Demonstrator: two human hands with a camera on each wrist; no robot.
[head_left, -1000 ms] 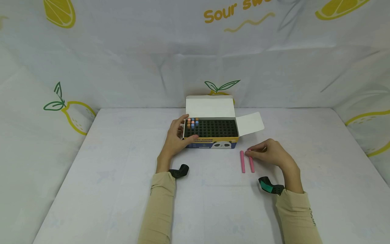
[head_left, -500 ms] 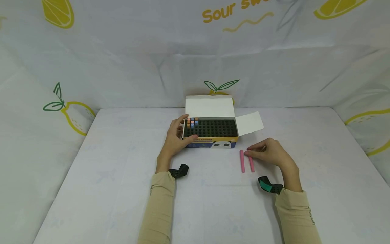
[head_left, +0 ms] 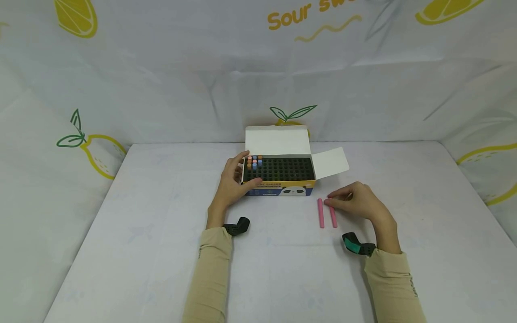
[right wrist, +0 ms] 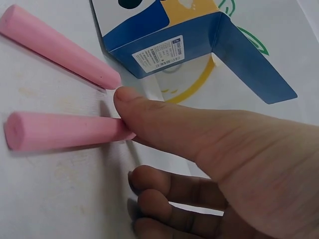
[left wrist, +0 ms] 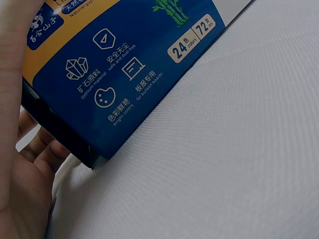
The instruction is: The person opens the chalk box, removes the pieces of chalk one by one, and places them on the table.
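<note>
An opened chalk box (head_left: 296, 190) with a panda on its front stands at the back of the table. My left hand (head_left: 231, 184) grips its left end, thumb over the front edge. In the left wrist view its blue printed side (left wrist: 117, 82) fills the upper left. Several orange, blue and pink chalk sticks (head_left: 255, 162) stand in the back left holes of the black insert (head_left: 288, 170). My right hand (head_left: 359, 200) pinches the far end of a pink chalk stick (right wrist: 65, 131), which lies along the tabletop. A second pink chalk stick (right wrist: 60, 47) lies just left of it.
The box's white lid (head_left: 278, 140) is raised against the back cloth. A side flap (head_left: 331, 163) sticks out to the right, above the right hand. White cloth (head_left: 282, 278) covers the table, and a lemon-print cloth (head_left: 181, 89) hangs behind.
The view has shifted very slightly. Both hands, the box and the two pink chalk sticks hold the same places.
</note>
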